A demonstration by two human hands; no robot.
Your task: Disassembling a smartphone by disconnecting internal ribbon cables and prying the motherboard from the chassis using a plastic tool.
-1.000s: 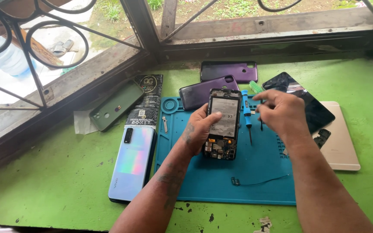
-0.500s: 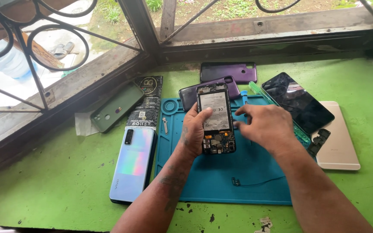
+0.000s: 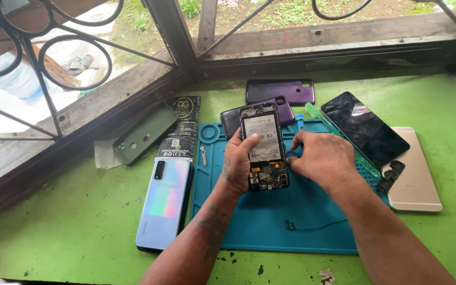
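Gripping an opened black smartphone with its back cover off point(image 3: 264, 148) — left hand point(image 3: 237, 168) wrapped round the left long edge, thumb over the lower face, fingers closed behind the frame. Long axis running away from the body, nearly upright in the view, top end tipped slightly left; pale battery uppermost, bare circuit board at the near end. Held over the blue silicone repair mat point(image 3: 270, 221), just above it; contact with the mat cannot be told.

Right hand point(image 3: 317, 158) immediately to the right of the phone, fingers curled and pinched on a small blue plastic pick point(image 3: 293, 153), tip meeting the right long edge at about mid-length. Both hands at the phone; right hand nearer the open seam, left acting as clamp.

Around the mat: pearl-white smartphone lying face down point(image 3: 164, 203) to the left, touching the mat edge; dark green phone back cover point(image 3: 144, 134) and black printed packet point(image 3: 181, 126) beyond it. Two purple phone covers point(image 3: 279, 91) past the far end of the held phone. Black glass screen panel point(image 3: 364, 127) and gold smartphone lying face down point(image 3: 415, 179) to the right — small black component point(image 3: 391, 175) resting between them. Thin cable with small connector point(image 3: 312, 227) loose on the near part of the mat. All on a green painted bench point(image 3: 54, 243).
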